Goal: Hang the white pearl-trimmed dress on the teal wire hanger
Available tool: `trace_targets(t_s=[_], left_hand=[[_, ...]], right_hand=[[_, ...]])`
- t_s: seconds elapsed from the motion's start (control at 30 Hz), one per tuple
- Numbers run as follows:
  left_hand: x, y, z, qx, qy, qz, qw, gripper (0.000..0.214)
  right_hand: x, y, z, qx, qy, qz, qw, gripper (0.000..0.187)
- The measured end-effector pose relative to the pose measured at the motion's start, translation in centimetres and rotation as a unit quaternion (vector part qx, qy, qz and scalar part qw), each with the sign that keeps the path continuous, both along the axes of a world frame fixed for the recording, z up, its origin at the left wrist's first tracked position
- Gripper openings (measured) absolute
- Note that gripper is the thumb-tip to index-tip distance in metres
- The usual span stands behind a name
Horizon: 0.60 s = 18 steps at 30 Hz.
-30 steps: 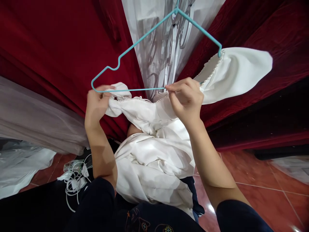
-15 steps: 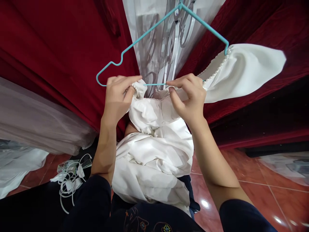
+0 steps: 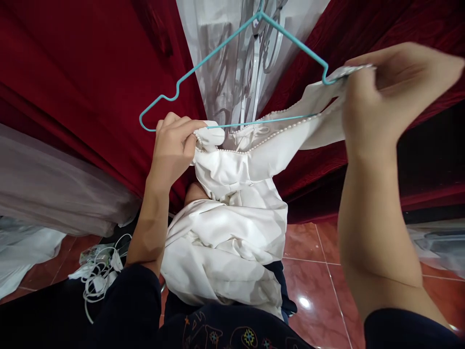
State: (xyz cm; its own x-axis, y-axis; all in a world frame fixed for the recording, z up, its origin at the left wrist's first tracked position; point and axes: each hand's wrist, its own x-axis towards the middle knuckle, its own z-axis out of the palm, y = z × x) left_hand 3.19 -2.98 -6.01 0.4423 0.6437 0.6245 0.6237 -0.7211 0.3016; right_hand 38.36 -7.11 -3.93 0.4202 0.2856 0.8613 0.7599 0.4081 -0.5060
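Note:
A white dress (image 3: 225,242) with pearl trim along its neckline lies bunched over my lap, its upper part raised in front of me. My left hand (image 3: 173,148) is closed around the dress's left shoulder and the bottom bar of a light blue hanger (image 3: 214,52). Out to the right, my right hand (image 3: 385,92) grips the other shoulder strap of the dress, pulling it taut near the hanger's right end. That end passes into the strap's opening. The hanger's left end sticks out bare past my left hand. My right fingertips are partly hidden and slightly blurred.
Dark red curtains (image 3: 90,63) hang on both sides, with white metal scrollwork (image 3: 254,72) between them. Tangled white cables (image 3: 100,276) lie at lower left near pale sheer fabric (image 3: 54,174). Red tiles (image 3: 308,281) cover the floor.
My right hand has left the hanger's lower bar and moved right and up, taking hold of the right strap and stretching it outward. The left hand keeps its grip; the hanger appears slightly further left.

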Motion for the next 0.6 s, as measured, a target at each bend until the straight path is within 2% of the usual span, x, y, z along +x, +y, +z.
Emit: trace_targets(t_s=[0.07,0.13,0.23,0.3,0.33,0.4,0.43,0.5,0.57,0.6], left_hand=[[-0.2,0.1,0.3,-0.007,-0.011,0.0,1.0,0.034],[-0.2,0.2,0.4,-0.015,-0.014,-0.005,1.0,0.034],[0.0,0.5,0.3,-0.023,-0.012,-0.008,1.0,0.035],[0.2,0.5,0.2,-0.024,-0.013,-0.007,1.0,0.034],[0.3,0.5,0.1,-0.024,-0.013,-0.007,1.0,0.034],[0.4,0.5,0.0,-0.026,-0.012,-0.01,1.0,0.034],[0.5,0.5,0.0,-0.029,-0.011,-0.013,0.999,0.035],[0.6,0.6,-0.2,-0.033,-0.01,-0.021,0.999,0.036],[0.7,0.9,-0.6,-0.025,-0.019,-0.035,0.999,0.036],[0.8,1.2,-0.8,-0.017,-0.027,-0.044,0.999,0.035]], right_hand=[[1.0,0.1,0.5,0.032,0.102,0.013,0.994,0.039],[2.0,0.0,0.4,0.021,0.15,0.019,0.988,0.041],[2.3,-1.3,-0.7,-0.051,0.153,-0.024,0.987,0.039],[1.9,-3.1,-1.3,-0.142,0.151,-0.074,0.976,0.033],[1.6,-4.2,-1.5,-0.189,0.132,-0.09,0.969,0.03],[0.8,-6.0,-1.5,-0.251,0.045,-0.061,0.965,0.029],[0.3,-6.7,-1.3,-0.245,-0.008,-0.032,0.969,0.03],[-0.9,-7.0,-1.1,-0.183,-0.103,0.029,0.977,0.029],[-2.1,-6.1,-1.2,-0.129,-0.174,0.084,0.973,0.025],[-2.7,-5.2,-1.5,-0.123,-0.206,0.106,0.965,0.024]])
